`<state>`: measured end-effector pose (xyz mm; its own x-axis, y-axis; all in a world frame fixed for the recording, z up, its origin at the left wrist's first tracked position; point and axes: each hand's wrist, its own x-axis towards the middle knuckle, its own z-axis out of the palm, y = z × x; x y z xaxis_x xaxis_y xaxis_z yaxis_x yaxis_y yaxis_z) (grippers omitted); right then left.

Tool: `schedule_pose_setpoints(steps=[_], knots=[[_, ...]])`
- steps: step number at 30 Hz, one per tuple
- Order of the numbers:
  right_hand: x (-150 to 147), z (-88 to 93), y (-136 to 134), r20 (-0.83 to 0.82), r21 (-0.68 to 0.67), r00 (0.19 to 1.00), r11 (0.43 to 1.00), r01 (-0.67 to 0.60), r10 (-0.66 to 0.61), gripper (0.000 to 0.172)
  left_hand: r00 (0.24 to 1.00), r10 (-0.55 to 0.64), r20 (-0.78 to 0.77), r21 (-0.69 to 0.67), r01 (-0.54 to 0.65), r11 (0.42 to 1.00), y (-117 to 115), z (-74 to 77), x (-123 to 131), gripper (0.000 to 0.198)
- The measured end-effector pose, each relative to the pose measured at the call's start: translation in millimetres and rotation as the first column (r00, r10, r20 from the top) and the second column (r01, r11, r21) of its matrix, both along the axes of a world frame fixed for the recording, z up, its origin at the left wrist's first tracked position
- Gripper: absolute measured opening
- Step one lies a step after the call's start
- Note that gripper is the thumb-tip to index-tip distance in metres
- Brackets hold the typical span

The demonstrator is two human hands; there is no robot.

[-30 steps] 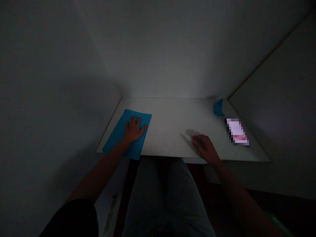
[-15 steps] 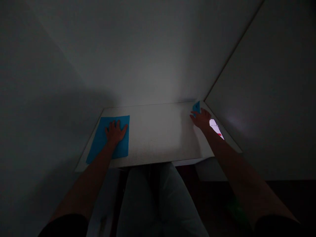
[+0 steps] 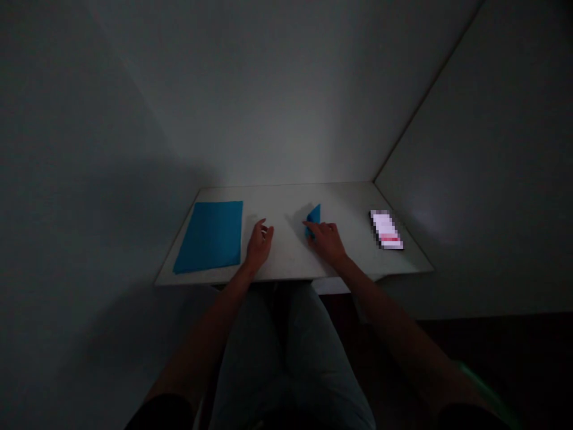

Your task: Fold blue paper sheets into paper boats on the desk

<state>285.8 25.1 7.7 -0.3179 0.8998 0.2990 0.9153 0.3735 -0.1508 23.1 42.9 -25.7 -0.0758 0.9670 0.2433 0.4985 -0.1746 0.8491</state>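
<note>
My right hand (image 3: 327, 240) grips a small folded blue paper (image 3: 314, 214) between thumb and fingers, over the middle of the white table. The paper's pointed tip stands up past my fingers, and its lower part is partly hidden by them. To the left, my left hand (image 3: 260, 242) is held over the table with thumb and fingers apart, nothing in it. Beside that hand, a large flat blue sheet (image 3: 210, 236), perhaps several stacked, lies on the left of the table.
The narrow white table (image 3: 286, 263) backs onto a pale wall (image 3: 286, 119), with walls at both sides. A phone with a lit, blurred screen (image 3: 386, 230) lies at the right end. My legs (image 3: 295, 346) are under the front edge. The light is dim.
My left hand has lifted off the blue sheet and moved right. My right hand has brought the folded paper from the back right corner to the table's middle, uncovering the phone.
</note>
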Motion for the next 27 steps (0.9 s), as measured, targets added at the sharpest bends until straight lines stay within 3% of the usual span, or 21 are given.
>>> schedule_pose_setpoints(steps=[3, 6, 10, 13, 15, 17, 20, 22, 24, 27], knots=[[-36, -16.3, -35, -0.025, 0.029, 0.992, 0.992, -0.125, 0.126, 0.049, 0.999, -0.017, -0.028, -0.049, 0.015, 0.999, -20, 2.5, 23, 0.054], [-55, -23.9, -52, -0.047, 0.037, 0.977, 0.978, -0.207, 0.209, 0.046, 0.998, -0.035, -0.045, -0.068, 0.032, 0.997, -25, 7.5, 27, 0.053], [-56, -19.2, -59, -0.08, 0.006, 0.938, 0.941, -0.338, 0.338, 0.04, 0.996, -0.046, -0.081, -0.103, 0.037, 0.994, -22, 8.6, 23, 0.044], [-42, -15.3, -59, -0.202, 0.012, 0.896, 0.916, -0.4, 0.394, 0.042, 0.992, -0.053, -0.116, -0.104, 0.041, 0.994, -20, 7.1, 22, 0.043], [-32, -17.6, -55, -0.347, 0.056, 0.884, 0.948, -0.314, 0.313, 0.04, 0.993, -0.054, -0.103, -0.091, 0.045, 0.995, -21, 6.8, 22, 0.044], [-27, -24.2, -46, -0.503, 0.07, 0.85, 0.987, -0.142, 0.157, 0.036, 0.994, -0.074, -0.078, -0.075, 0.068, 0.995, -22, 7.6, 22, 0.046], [-27, -35.4, -30, -0.644, -0.077, 0.762, 0.997, 0.026, -0.07, 0.043, 0.987, -0.148, -0.07, -0.086, 0.142, 0.986, -25, 10.1, 23, 0.036], [-32, -38.9, -21, -0.649, -0.208, 0.736, 0.976, 0.071, -0.192, 0.046, 0.981, -0.175, -0.087, -0.097, 0.166, 0.981, -27, 11.8, 23, 0.021], [-36, -37.9, -17, -0.614, -0.277, 0.744, 0.954, 0.112, -0.266, 0.039, 0.98, -0.173, -0.1, -0.095, 0.164, 0.982, -27, 12.2, 24, 0.02], [-38, -32.6, -17, -0.555, -0.272, 0.792, 0.955, 0.117, -0.255, 0.024, 0.989, -0.143, -0.047, -0.073, 0.139, 0.988, -25, 9.0, 25, 0.013]])
